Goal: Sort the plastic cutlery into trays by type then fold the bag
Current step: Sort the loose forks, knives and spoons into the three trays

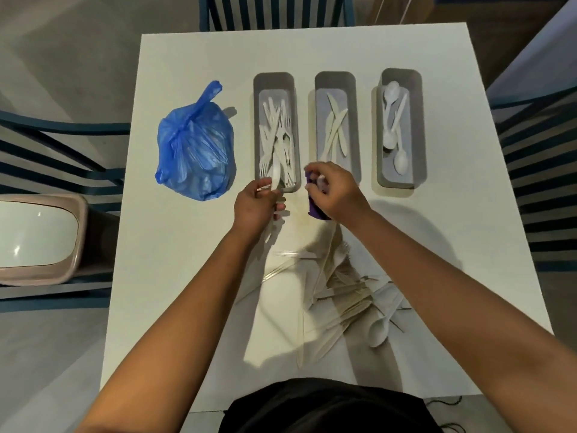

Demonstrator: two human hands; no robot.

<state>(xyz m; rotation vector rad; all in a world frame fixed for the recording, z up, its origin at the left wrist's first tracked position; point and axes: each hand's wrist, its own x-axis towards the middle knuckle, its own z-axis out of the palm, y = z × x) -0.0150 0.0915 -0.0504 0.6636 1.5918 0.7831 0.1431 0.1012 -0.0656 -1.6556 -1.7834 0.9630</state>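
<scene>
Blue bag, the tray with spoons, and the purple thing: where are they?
Blue bag (196, 145), head view, on its bulging middle.
Spoon tray (418, 126), head view, on its right wall.
Purple thing (313, 207), head view, on the part showing below the right hand (338, 195).

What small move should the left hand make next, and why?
Probably release the white plastic cutlery from the left hand into the left grey tray of forks: it is already held over that tray's near end. Its type is unclear.

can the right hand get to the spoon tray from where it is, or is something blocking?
Probably yes. The right hand sits just short of the knife tray, and the spoon tray lies further right with bare table between. Its grip is full, though: it holds a purple object.
</scene>
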